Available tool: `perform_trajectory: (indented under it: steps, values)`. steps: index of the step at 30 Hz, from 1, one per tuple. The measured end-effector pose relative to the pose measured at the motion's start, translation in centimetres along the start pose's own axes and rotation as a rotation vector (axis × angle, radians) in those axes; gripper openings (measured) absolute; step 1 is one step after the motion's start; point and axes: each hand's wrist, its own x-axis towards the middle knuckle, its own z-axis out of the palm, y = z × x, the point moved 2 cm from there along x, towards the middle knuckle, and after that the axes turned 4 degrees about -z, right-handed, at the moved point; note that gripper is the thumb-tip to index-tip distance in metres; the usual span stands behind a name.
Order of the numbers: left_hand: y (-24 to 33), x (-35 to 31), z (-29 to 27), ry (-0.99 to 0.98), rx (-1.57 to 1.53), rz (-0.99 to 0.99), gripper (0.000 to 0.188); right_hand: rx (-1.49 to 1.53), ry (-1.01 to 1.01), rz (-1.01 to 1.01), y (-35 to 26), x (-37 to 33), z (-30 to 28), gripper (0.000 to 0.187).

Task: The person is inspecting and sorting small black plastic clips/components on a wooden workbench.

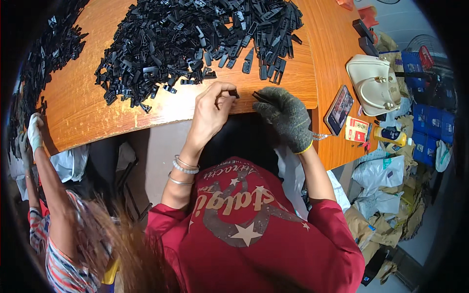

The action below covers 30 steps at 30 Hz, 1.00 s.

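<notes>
Head view, worked from a distance. I see the bare left hand (213,108) pinching a small black part (234,93) between thumb and bent forefinger, the other fingers curled beneath. The right hand (286,116), in a glove, grasps a thin dark clip (258,96) between thumb and fingers. Both pieces are above the table's near edge, facing each other across a narrow gap, not touching.

I judge the step in hand to be the pairing of one piece with the other. The next move, as I read it, calls for lining up the two ends and bringing them together with a light, steady pinch; pieces this slight could twist or slip, particularly in knit fingers.

Materials: the pile (161,53) beyond the hands consists of glossy, black, plastic-looking pieces, some long, narrow and slotted, others short and hooked, heaped at random. The table (90,110) has an orange-brown wood grain, with a shiny surface and a chipped near edge. The glove is coarse grey knit with a yellow cuff (306,147). On the left wrist, a pale beaded bracelet (185,167) lies between smooth metal bangles. At right stand a smooth cream handbag (361,68), a flat phone (339,110) and a yellow bottle (391,136) lying on its side.
</notes>
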Motion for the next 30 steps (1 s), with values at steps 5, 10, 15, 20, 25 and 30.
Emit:
perform_trajectory:
  steps: [5,10,15,20,25,30]
  values:
    - [1.7,0.0,-0.7,-0.009,0.434,0.226,0.019,-0.316,-0.130,-0.147,-2.4,1.4,0.0,0.030]
    - [1.6,0.0,-1.0,0.007,0.391,0.316,0.020,-0.389,-0.205,-0.192,-3.4,2.5,0.3,0.028]
    - [1.2,-0.1,-1.3,0.005,0.420,0.308,0.022,-0.549,-0.292,-0.301,-4.8,3.3,0.5,0.024]
    - [0.9,-0.1,-1.2,-0.022,0.392,0.312,0.023,-0.745,-0.422,-0.417,-5.1,4.8,1.9,0.022]
    - [0.6,0.0,-1.1,-0.010,0.381,0.337,0.024,-0.891,-0.511,-0.436,-5.9,5.4,3.3,0.026]
    - [0.5,0.2,-0.9,0.029,0.360,0.380,0.021,-0.809,-0.526,-0.246,-5.9,5.4,2.6,0.027]
